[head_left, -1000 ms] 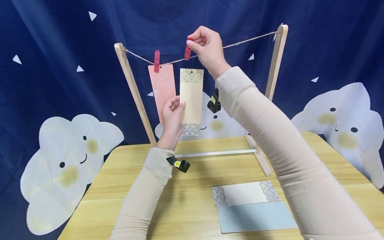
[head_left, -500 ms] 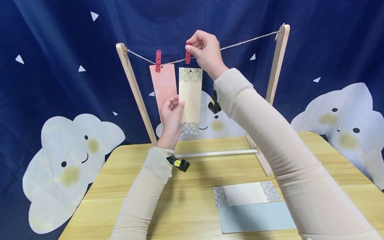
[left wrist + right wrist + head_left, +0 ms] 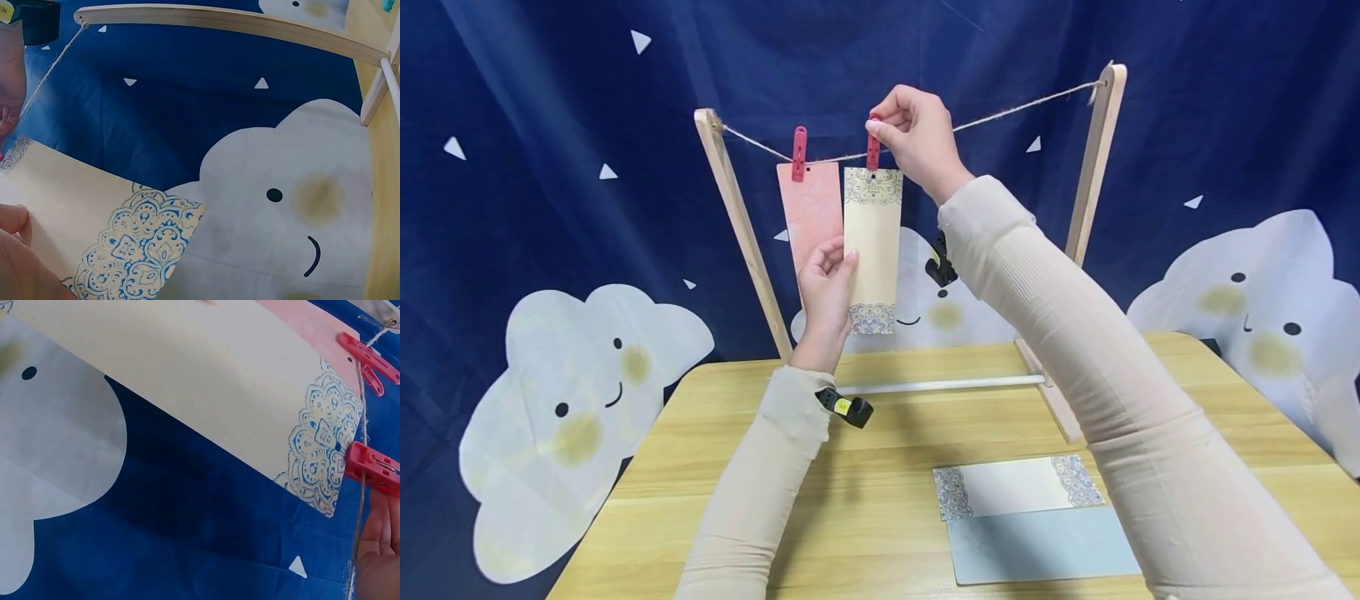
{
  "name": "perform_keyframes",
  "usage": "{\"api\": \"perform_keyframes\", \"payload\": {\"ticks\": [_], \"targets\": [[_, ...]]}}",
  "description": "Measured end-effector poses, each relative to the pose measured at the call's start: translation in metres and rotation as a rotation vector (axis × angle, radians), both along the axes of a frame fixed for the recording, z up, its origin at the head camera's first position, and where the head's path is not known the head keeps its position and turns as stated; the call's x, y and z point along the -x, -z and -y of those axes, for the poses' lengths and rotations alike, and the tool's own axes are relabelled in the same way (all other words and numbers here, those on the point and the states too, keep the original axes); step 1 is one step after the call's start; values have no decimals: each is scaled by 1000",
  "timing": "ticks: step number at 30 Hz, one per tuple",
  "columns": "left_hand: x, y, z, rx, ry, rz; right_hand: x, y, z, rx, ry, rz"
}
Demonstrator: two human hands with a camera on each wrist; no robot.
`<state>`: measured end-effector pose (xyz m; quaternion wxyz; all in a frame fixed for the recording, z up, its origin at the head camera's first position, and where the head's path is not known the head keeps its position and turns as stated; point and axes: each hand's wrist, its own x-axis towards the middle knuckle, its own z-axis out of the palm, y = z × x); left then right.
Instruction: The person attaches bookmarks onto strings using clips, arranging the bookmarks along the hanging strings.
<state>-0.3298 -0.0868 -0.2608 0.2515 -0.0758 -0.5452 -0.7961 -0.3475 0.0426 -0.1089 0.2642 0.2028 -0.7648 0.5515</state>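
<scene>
My left hand pinches the left edge of an upright cream bookmark with blue lace patterns at both ends. Up at the twine, the thumb and fingers of my right hand pinch a red clothespin. In the right wrist view this clothespin lies across the twine, its tip at the bookmark's top edge beside the punched hole; whether it bites the card I cannot tell. To the left, a pink bookmark hangs from the twine by another red clothespin.
The twine runs between two wooden posts, joined low down by a white rod. On the wooden table lie a white lace-patterned bookmark and a light blue one. A dark blue curtain with clouds hangs behind.
My right hand has come down with the red clothespin, whose tip now reaches the cream bookmark's top edge. The left hand has shifted the bookmark slightly left and up.
</scene>
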Motion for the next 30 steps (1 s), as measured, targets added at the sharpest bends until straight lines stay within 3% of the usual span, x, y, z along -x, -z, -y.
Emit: {"api": "perform_keyframes", "payload": {"ticks": [15,30], "targets": [[-3,-7,-5,-29,19,27,-3,0,0,-96,-18,43],[-2,-7,-8,-56,39,29,-3,-6,-1,-162,-46,100]]}}
